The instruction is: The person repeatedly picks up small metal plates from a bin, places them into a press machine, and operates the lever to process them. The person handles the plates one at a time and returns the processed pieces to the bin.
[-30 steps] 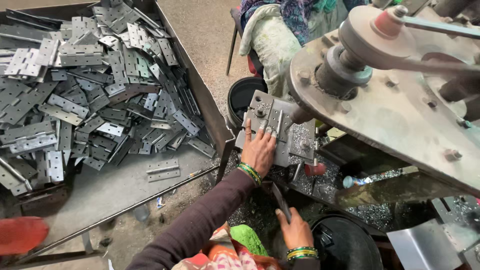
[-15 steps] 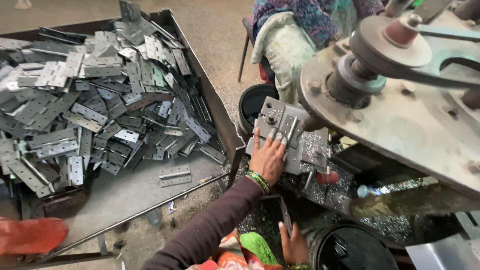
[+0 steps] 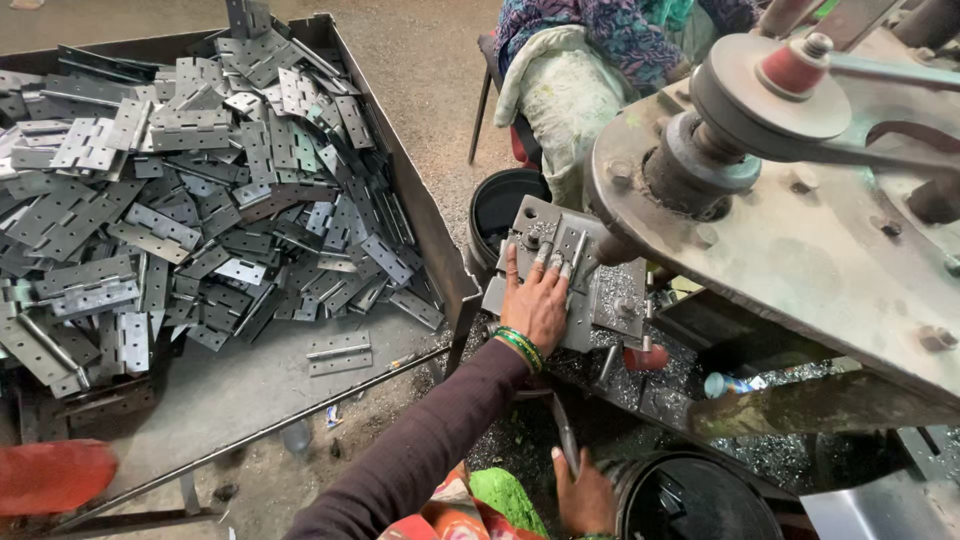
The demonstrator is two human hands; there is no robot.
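Observation:
My left hand (image 3: 537,300) lies flat, fingers spread, on a grey metal jig plate (image 3: 600,300) at the front of a drilling machine. Its fingertips rest on narrow hinge pieces (image 3: 572,252) set on that plate. Green bangles ring the wrist, and a dark sleeve covers the arm. My right hand (image 3: 585,495) is low at the bottom edge, closed around a dark metal lever (image 3: 563,438) that rises toward the machine. Only part of that hand shows.
A large steel tray (image 3: 300,385) on the left holds a heap of grey hinges (image 3: 190,190). A black bucket (image 3: 505,205) stands behind the jig, another (image 3: 690,495) by my right hand. Machine pulley (image 3: 770,85) overhangs right. Another person's clothed knees (image 3: 570,80) are beyond.
My left hand has stayed on the jig plate, with its fingers shifting slightly. My right hand has sunk lower in the view, still on the lever.

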